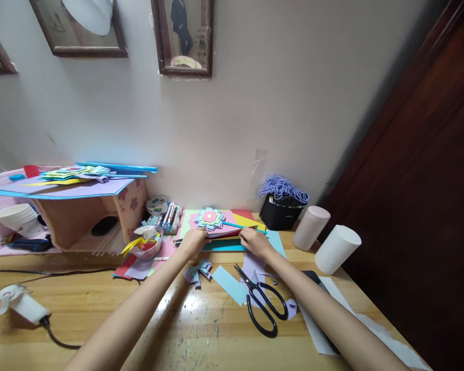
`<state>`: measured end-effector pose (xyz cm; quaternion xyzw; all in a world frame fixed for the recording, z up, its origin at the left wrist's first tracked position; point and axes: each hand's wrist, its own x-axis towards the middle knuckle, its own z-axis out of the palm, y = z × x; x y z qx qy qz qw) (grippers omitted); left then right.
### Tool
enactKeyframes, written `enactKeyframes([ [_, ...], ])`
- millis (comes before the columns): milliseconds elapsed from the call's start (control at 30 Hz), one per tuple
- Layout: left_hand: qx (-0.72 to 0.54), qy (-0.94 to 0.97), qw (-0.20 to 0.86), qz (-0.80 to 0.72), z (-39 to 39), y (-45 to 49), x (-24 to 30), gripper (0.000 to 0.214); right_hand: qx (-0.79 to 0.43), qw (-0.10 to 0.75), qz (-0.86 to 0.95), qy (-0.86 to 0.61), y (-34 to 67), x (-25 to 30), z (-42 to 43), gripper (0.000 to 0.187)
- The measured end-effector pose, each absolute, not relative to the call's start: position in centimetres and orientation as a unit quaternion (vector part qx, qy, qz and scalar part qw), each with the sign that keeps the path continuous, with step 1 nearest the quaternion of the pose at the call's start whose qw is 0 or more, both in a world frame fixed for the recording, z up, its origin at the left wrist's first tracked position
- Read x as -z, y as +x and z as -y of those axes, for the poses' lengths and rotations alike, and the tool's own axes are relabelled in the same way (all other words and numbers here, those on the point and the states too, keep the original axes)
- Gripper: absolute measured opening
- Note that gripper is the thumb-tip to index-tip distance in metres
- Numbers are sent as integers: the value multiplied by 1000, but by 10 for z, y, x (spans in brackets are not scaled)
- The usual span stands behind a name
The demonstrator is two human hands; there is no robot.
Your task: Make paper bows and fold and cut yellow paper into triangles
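Both hands reach to the stack of coloured paper [237,219] by the wall. My left hand [194,242] is closed on the near left edge of some sheets, and my right hand [256,242] pinches the same edge farther right. Between them the edge is raised, with red showing. How many sheets they hold is hidden. On top of the stack lies a layered paper flower [209,219] with a blue stick [237,225]. Nearer me are a folded paper bow [198,272], a light blue paper strip [230,285] and open black-handled scissors [261,299] on purple paper.
Left stand a pink box [133,203] topped with paper, a tub of scraps [149,248], markers [170,216] and a corded white glue gun [25,304]. Right are a black container [280,214] with purple yarn, two white cylinders [338,249] and a dark phone-like object [313,278].
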<state>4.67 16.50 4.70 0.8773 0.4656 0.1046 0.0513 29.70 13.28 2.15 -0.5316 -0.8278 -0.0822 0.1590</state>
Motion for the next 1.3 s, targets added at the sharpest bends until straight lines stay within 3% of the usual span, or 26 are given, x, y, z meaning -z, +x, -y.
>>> enactKeyframes([
  [300, -129, 862, 60, -487, -175, 50, -37, 17, 142, 205, 822, -512, 298, -11, -126, 4],
  [733, -148, 872, 95, -457, -176, 42, -38, 26, 181, 161, 843, -480, 301, -7, -137, 22],
  [1300, -127, 875, 78, -460, -168, 45, -42, 22, 45, 124, 852, -507, 306, -1, -123, 19],
])
